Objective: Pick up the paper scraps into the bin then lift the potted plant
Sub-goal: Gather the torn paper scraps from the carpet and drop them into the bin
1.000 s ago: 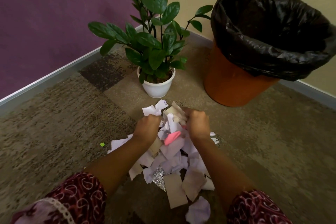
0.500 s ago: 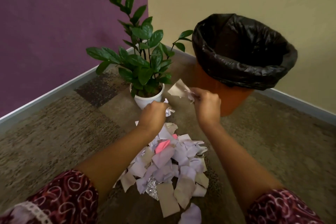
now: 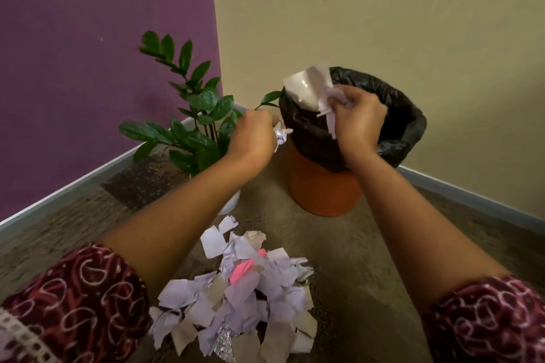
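My right hand (image 3: 358, 119) is raised over the near rim of the orange bin (image 3: 323, 188), which is lined with a black bag (image 3: 410, 127). It is closed on a bunch of white paper scraps (image 3: 309, 87) that stick up above the rim. My left hand (image 3: 253, 134) is just left of the bin and grips a small crumpled wad of scraps (image 3: 280, 137). A pile of white, grey and pink paper scraps (image 3: 244, 295) lies on the carpet between my forearms. The potted plant (image 3: 194, 127) stands left of the bin, its white pot (image 3: 231, 200) mostly hidden by my left forearm.
The bin and plant stand in a corner where a purple wall (image 3: 103, 53) meets a beige wall (image 3: 383, 15), with a grey skirting board (image 3: 73, 186) along both. Brown patterned carpet (image 3: 354, 244) covers the floor. A bit of crumpled foil (image 3: 224, 346) lies in the pile.
Both hands have risen from the pile with scraps and moved toward the bin. My right hand now reaches over the bin's rim; my left has come up beside it.
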The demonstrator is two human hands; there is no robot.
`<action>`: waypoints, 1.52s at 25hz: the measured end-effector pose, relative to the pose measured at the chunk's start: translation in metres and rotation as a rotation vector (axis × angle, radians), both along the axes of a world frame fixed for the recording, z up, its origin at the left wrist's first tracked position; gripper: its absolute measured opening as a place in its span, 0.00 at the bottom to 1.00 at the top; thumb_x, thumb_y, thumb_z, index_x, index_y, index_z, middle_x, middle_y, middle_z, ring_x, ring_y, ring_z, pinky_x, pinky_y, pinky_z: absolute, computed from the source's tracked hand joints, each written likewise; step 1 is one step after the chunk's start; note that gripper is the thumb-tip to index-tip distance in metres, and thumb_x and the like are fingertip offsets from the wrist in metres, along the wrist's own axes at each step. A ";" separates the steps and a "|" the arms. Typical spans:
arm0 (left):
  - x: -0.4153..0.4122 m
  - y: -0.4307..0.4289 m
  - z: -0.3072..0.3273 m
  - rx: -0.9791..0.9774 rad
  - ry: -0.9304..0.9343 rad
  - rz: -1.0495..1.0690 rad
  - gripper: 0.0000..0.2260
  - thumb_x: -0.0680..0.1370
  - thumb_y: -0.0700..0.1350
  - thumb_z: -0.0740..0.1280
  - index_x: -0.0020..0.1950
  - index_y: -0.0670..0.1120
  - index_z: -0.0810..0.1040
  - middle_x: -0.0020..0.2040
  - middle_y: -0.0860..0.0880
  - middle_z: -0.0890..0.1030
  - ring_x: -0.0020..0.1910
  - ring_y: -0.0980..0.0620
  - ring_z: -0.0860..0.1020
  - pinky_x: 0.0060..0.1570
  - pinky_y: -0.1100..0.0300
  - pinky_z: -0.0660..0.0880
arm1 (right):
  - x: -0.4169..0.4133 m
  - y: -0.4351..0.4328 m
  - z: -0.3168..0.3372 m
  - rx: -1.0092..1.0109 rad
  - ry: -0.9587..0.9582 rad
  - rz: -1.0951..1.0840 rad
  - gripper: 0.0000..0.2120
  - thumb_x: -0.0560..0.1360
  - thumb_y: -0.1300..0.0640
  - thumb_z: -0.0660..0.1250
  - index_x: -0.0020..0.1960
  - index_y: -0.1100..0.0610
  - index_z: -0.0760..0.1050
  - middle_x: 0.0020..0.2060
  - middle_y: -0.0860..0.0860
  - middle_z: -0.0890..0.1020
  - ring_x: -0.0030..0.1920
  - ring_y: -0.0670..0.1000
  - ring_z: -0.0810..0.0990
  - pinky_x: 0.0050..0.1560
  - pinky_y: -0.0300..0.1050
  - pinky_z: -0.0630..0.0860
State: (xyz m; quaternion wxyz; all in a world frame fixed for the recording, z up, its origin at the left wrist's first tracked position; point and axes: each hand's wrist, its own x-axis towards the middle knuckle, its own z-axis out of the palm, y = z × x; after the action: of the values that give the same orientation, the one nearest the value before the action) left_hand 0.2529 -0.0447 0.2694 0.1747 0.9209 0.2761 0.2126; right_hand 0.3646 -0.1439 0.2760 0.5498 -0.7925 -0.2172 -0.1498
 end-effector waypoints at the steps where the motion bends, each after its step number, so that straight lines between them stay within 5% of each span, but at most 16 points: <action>1: 0.004 0.002 0.011 -0.006 -0.030 0.016 0.05 0.76 0.37 0.67 0.39 0.41 0.79 0.31 0.46 0.71 0.36 0.49 0.73 0.36 0.57 0.66 | 0.009 -0.001 0.008 0.043 0.057 -0.025 0.11 0.75 0.61 0.67 0.56 0.56 0.82 0.48 0.54 0.86 0.44 0.45 0.79 0.43 0.31 0.71; 5: 0.026 0.018 0.046 -0.009 -0.155 0.039 0.09 0.74 0.37 0.69 0.37 0.47 0.73 0.35 0.45 0.70 0.35 0.51 0.68 0.34 0.55 0.68 | 0.039 -0.010 0.017 0.050 0.193 -0.123 0.11 0.77 0.60 0.66 0.57 0.56 0.81 0.51 0.54 0.85 0.48 0.49 0.81 0.46 0.37 0.74; 9: 0.060 0.024 0.068 -0.128 -0.256 0.048 0.11 0.73 0.38 0.71 0.38 0.49 0.71 0.39 0.48 0.69 0.43 0.57 0.66 0.37 0.60 0.67 | 0.052 -0.010 -0.001 -0.442 0.268 -0.044 0.15 0.78 0.60 0.64 0.64 0.53 0.76 0.61 0.58 0.79 0.59 0.59 0.78 0.58 0.52 0.78; 11: 0.078 0.019 0.073 -0.186 -0.283 0.072 0.09 0.73 0.37 0.71 0.38 0.49 0.75 0.40 0.48 0.73 0.39 0.52 0.74 0.38 0.61 0.69 | 0.057 -0.009 -0.004 -0.568 0.319 0.041 0.23 0.76 0.59 0.67 0.70 0.51 0.69 0.65 0.58 0.74 0.62 0.60 0.75 0.60 0.54 0.77; 15: 0.121 0.013 0.066 -0.446 -0.298 0.161 0.05 0.75 0.36 0.69 0.48 0.44 0.83 0.47 0.47 0.80 0.47 0.52 0.79 0.41 0.62 0.71 | 0.071 -0.013 0.001 -0.466 0.272 0.014 0.24 0.76 0.58 0.68 0.71 0.52 0.67 0.67 0.57 0.73 0.64 0.58 0.75 0.62 0.52 0.75; 20: 0.158 0.007 0.038 -0.648 -0.196 0.262 0.11 0.79 0.40 0.66 0.60 0.41 0.80 0.59 0.46 0.81 0.58 0.48 0.80 0.46 0.63 0.72 | 0.090 -0.021 0.000 -0.410 0.284 -0.027 0.16 0.78 0.58 0.64 0.65 0.52 0.73 0.62 0.55 0.78 0.61 0.56 0.76 0.56 0.47 0.74; 23: 0.159 -0.003 0.029 -0.573 0.030 0.167 0.20 0.77 0.47 0.69 0.66 0.42 0.75 0.65 0.45 0.77 0.63 0.48 0.76 0.55 0.64 0.73 | 0.093 -0.020 -0.006 -0.419 0.265 -0.028 0.13 0.78 0.57 0.63 0.62 0.51 0.75 0.60 0.54 0.80 0.59 0.55 0.78 0.53 0.46 0.75; 26: 0.155 -0.009 0.028 -0.720 0.105 0.006 0.30 0.76 0.41 0.70 0.75 0.40 0.62 0.71 0.40 0.69 0.68 0.40 0.72 0.64 0.51 0.74 | 0.090 -0.018 -0.004 -0.410 0.222 -0.053 0.12 0.79 0.58 0.62 0.61 0.51 0.76 0.58 0.52 0.81 0.57 0.53 0.79 0.52 0.46 0.76; 29: 0.148 -0.004 0.031 -0.834 0.113 0.027 0.23 0.80 0.38 0.63 0.74 0.39 0.63 0.70 0.39 0.71 0.64 0.40 0.76 0.53 0.53 0.79 | 0.081 -0.013 -0.002 -0.391 0.183 -0.064 0.12 0.79 0.59 0.60 0.59 0.51 0.77 0.57 0.52 0.81 0.55 0.53 0.80 0.51 0.47 0.78; 34: 0.129 0.012 0.010 -0.528 -0.114 0.017 0.09 0.75 0.38 0.71 0.55 0.41 0.82 0.56 0.40 0.82 0.43 0.43 0.84 0.45 0.53 0.83 | 0.060 0.005 -0.001 -0.377 0.138 -0.089 0.12 0.79 0.59 0.59 0.57 0.49 0.78 0.54 0.51 0.82 0.52 0.53 0.80 0.43 0.45 0.75; 38: 0.121 0.015 0.005 -0.571 -0.184 -0.047 0.10 0.78 0.40 0.67 0.58 0.44 0.81 0.60 0.44 0.80 0.51 0.47 0.82 0.36 0.61 0.82 | 0.046 0.013 0.000 -0.378 0.127 -0.094 0.11 0.79 0.58 0.59 0.57 0.49 0.78 0.53 0.50 0.82 0.51 0.52 0.80 0.43 0.46 0.76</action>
State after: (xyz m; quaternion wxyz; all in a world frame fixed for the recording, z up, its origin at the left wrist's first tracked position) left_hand 0.3741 -0.0299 0.2741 0.4557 0.8177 0.2862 0.2046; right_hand 0.4107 -0.1311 0.2756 0.3963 -0.8988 -0.1691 -0.0815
